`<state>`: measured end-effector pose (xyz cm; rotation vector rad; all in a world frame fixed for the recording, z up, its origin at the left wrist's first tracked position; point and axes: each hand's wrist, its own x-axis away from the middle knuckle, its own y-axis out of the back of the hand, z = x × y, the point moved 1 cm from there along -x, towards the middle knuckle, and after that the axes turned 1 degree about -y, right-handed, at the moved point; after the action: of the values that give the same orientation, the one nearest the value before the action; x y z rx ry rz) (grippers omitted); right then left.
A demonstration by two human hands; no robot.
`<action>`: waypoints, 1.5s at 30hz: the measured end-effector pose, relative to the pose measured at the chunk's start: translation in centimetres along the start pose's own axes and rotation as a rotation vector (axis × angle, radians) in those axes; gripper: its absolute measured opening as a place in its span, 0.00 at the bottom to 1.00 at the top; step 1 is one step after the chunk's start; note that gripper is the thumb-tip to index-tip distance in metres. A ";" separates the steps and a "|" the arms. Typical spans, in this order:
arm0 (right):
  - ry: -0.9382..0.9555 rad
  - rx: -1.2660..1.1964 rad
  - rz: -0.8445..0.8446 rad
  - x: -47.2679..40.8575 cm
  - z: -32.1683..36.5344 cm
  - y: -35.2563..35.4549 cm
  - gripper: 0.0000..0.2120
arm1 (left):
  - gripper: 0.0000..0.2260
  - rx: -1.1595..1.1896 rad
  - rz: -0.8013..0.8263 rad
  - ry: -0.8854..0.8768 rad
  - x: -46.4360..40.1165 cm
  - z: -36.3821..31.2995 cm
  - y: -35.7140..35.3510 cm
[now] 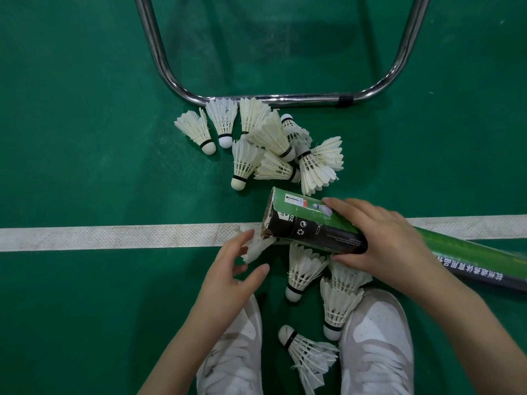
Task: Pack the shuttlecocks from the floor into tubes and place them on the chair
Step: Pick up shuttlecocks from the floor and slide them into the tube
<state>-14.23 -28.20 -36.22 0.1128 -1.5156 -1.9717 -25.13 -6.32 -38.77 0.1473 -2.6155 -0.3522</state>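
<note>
From the head camera, a green and black tube [322, 228] is gripped near its open end by the right hand [382, 240], fingers wrapped round it, above the white floor line [114, 236]. A shuttlecock [256, 248] at the tube's mouth is touched by the loosely spread fingers of the left hand [231, 269]. A pile of shuttlecocks [271, 143] is seen on the green floor [85, 138] beside the chair's metal frame [256, 98]. More shuttlecocks [336, 295] are scattered between two white shoes [376, 337].
</note>
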 end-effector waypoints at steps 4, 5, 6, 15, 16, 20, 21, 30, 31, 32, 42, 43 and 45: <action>0.009 -0.005 0.000 0.1 0.2 -0.1 0.41 | 0.21 0.092 -0.135 0.018 -0.3 -0.2 1.0; 0.013 -0.004 -0.003 0.1 0.3 -0.1 0.41 | 0.21 0.110 -0.165 0.021 -0.3 -0.4 1.3; 0.016 -0.004 -0.006 0.1 0.3 -0.1 0.41 | 0.20 0.125 -0.194 0.023 -0.3 -0.5 1.6; 0.019 -0.007 -0.012 0.0 0.2 -0.3 0.42 | 0.17 0.212 -0.348 -0.058 -0.1 -3.1 3.6; 0.022 -0.004 -0.014 0.1 0.2 -0.3 0.42 | 0.16 0.220 -0.339 -0.062 -0.1 -3.3 3.5; 0.035 -0.002 -0.011 0.1 0.5 -0.5 0.42 | 0.16 0.262 -0.277 -0.094 0.2 -3.7 2.6; 0.042 -0.004 -0.008 0.1 0.6 -0.6 0.42 | 0.16 0.261 -0.258 -0.101 0.3 -3.7 2.4; 0.085 -0.006 -0.034 0.0 1.4 -1.0 0.42 | 0.17 0.239 -0.208 -0.119 0.5 -3.6 1.0; 0.091 -0.008 -0.038 0.0 1.5 -1.0 0.42 | 0.17 0.239 -0.199 -0.112 0.5 -3.5 0.8; 0.099 -0.008 -0.047 0.0 1.6 -1.0 0.43 | 0.18 0.236 -0.193 -0.106 0.5 -3.5 0.7; 0.160 0.033 -0.136 0.1 1.9 -1.8 0.45 | 0.23 0.239 -0.162 -0.070 0.3 -3.4 0.1; 0.165 0.036 -0.136 0.1 1.9 -1.9 0.45 | 0.24 0.224 -0.164 -0.071 0.2 -3.3 0.1; 0.173 0.044 -0.134 0.1 1.9 -2.1 0.45 | 0.27 0.187 -0.174 -0.075 -0.1 -3.2 0.0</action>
<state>-16.03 -26.38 -37.38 0.4028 -1.4718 -1.9762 -23.49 -7.03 -36.09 0.4351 -2.7148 -0.1746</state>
